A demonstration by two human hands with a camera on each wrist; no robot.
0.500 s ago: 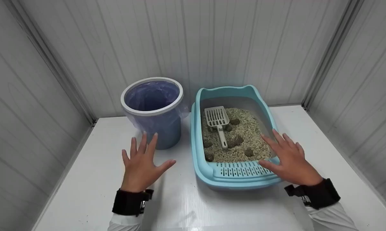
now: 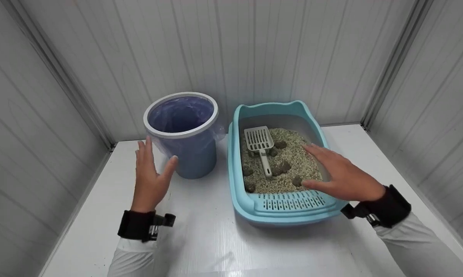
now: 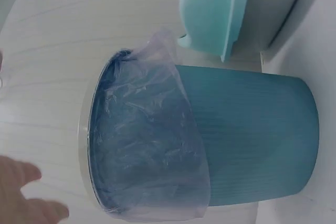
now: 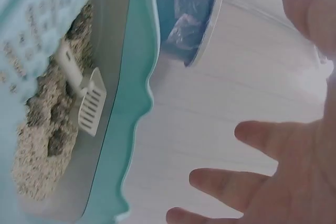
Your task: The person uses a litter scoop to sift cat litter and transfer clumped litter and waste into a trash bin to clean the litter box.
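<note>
A light blue litter box (image 2: 241,200) (image 4: 137,77) stands on the white table (image 2: 200,242), filled with beige litter and several dark clumps (image 2: 284,166). A white slotted scoop (image 2: 260,144) (image 4: 86,100) lies in the litter. My right hand (image 2: 341,175) hovers open over the box's right side, fingers pointing toward the scoop, holding nothing. To the left stands a blue bin (image 2: 193,154) (image 3: 247,140) with a white rim and a clear plastic liner (image 3: 152,145). My left hand (image 2: 149,175) is open, fingers straight, just left of the bin with its thumb near the bin's wall.
Grey panelled walls (image 2: 231,54) close in the table at the back and on both sides. Bare table surface lies in front of the bin and the box. Black wrist straps (image 2: 137,225) sit on both white sleeves.
My left hand moved up and leftward to the bin's side. My right hand shifted left from the box's rim to over the litter.
</note>
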